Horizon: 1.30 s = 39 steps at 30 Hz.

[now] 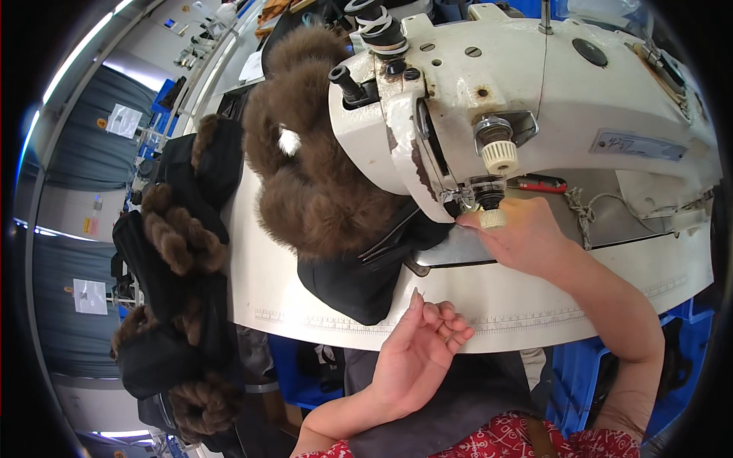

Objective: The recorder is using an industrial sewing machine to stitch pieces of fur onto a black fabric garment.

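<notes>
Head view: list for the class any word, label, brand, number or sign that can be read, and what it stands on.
Plate on the white sewing machine: marks too small to read surely.
Ruler strip along the table's front edge: figures too small.
Upper white sheet and lower white sheet, by the curtains: print too blurred.
Round orange marker and small yellow sign, left: too small.
So no text can be quoted.

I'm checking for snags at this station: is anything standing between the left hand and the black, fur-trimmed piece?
Nothing visible is. Between the left hand and the black, fur-trimmed piece, this view shows only a narrow strip of white tabletop.
</notes>
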Available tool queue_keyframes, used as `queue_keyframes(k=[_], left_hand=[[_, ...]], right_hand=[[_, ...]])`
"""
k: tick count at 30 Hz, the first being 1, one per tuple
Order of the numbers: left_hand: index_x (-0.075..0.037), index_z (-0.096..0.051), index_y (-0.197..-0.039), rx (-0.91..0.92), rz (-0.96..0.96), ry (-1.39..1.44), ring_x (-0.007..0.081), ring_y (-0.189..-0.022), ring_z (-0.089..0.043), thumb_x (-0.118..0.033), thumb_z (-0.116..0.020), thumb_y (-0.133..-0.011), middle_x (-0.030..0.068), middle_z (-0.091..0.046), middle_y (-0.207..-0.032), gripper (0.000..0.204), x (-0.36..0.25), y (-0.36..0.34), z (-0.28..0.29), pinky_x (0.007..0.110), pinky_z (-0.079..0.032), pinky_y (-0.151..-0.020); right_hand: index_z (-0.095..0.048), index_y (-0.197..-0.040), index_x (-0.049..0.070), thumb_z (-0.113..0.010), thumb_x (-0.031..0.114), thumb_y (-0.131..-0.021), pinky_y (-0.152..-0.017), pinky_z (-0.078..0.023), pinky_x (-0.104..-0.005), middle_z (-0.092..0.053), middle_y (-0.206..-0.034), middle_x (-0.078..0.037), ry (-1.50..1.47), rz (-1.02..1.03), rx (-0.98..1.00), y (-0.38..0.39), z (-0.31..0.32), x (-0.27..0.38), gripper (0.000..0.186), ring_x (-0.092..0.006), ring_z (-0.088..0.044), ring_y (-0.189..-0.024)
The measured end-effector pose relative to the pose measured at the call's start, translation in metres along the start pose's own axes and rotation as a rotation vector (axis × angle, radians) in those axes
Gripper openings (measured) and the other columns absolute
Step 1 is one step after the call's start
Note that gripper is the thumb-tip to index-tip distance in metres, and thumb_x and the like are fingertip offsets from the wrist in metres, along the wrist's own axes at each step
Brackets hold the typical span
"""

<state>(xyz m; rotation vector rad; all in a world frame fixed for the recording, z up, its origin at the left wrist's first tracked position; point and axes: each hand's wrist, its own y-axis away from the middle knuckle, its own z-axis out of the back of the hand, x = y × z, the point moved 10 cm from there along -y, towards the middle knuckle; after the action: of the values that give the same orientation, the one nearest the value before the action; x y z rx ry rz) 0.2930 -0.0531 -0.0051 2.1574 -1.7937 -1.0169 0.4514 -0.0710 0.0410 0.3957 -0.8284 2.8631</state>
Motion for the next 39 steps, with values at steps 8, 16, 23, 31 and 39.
queue_keyframes(k=[8,16,23,31,39], left_hand=[[-0.010,-0.044,-0.072,0.457,-0.704,-1.609,0.0187,-0.078,-0.056,-0.004,-0.074,-0.080,0.0032,-0.054,-0.078,0.032,-0.041,0.049,-0.092,0.036,-0.051,-0.076],[-0.009,-0.052,-0.070,1.049,-1.123,-1.864,0.0200,-0.071,-0.054,-0.017,-0.061,-0.079,0.0050,-0.057,-0.075,0.015,-0.005,0.107,-0.175,0.033,-0.046,-0.071],[-0.011,-0.062,-0.094,1.326,-0.965,-2.081,0.0200,-0.076,-0.058,-0.028,-0.055,-0.082,0.0029,-0.060,-0.085,0.023,0.040,0.104,-0.184,0.028,-0.041,-0.068],[-0.008,-0.057,-0.131,1.464,-0.099,-2.085,0.0160,-0.071,-0.056,-0.024,-0.058,-0.084,0.0019,-0.061,-0.091,0.050,0.017,0.092,-0.159,0.026,-0.046,-0.062],[0.000,-0.057,-0.124,0.796,-0.066,-1.559,0.0285,-0.080,-0.065,-0.016,-0.057,-0.093,0.0175,-0.066,-0.097,0.034,0.019,0.032,-0.127,0.038,-0.053,-0.067]], right_hand=[[-0.062,-0.080,0.010,-0.065,0.010,-0.074,-0.054,-0.049,-0.0363,-0.058,-0.070,-0.003,0.052,-0.011,0.043,0.000,-0.004,0.002,0.008,-0.0230,-0.063,-0.067],[-0.068,-0.095,0.020,-0.065,0.017,-0.080,-0.051,-0.048,-0.0365,-0.061,-0.071,-0.002,0.094,0.006,0.041,0.001,-0.003,0.004,0.016,-0.0226,-0.063,-0.064],[-0.060,-0.129,0.014,-0.066,0.014,-0.083,-0.055,-0.052,-0.0364,-0.068,-0.112,-0.005,-0.012,-0.001,0.014,0.004,0.003,0.028,0.046,-0.0228,-0.064,-0.070],[-0.058,-0.129,0.008,-0.067,0.013,-0.082,-0.063,-0.054,-0.0354,-0.065,-0.122,-0.007,0.010,-0.048,0.117,0.006,-0.013,0.025,0.049,-0.0223,-0.066,-0.078],[-0.066,-0.110,0.002,-0.067,0.010,-0.078,-0.041,-0.041,-0.0317,-0.068,-0.103,-0.004,0.060,0.106,-0.081,0.005,-0.007,0.035,0.033,-0.0145,-0.069,-0.078]])
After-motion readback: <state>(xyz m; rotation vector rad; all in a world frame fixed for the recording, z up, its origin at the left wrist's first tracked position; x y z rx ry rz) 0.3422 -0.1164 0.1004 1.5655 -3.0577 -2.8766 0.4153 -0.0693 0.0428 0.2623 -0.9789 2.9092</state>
